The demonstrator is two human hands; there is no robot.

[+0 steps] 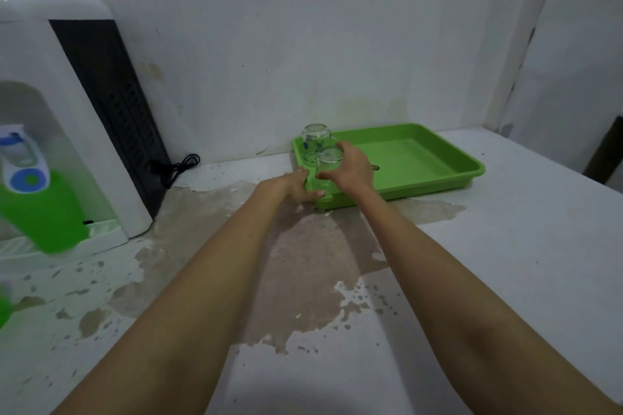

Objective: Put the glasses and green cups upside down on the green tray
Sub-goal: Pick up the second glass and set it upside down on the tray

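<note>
right hand (350,167) clasps a clear upturned glass (328,162) at the shallow green plastic tray's (438,175) left edge; left hand (300,185) pinches that rim, likely steadying it.

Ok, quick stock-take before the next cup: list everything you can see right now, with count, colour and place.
glasses: 2, clear, upside down at the tray's left end; the nearer one in the right hand
tray: 1, green, on the counter by the wall
water dispenser: 1, white, black and green, far left
cable: 1, black, beside the dispenser
counter: 1, white, peeling
left hand: on the tray's near left edge
right hand: around the nearer glass
</note>
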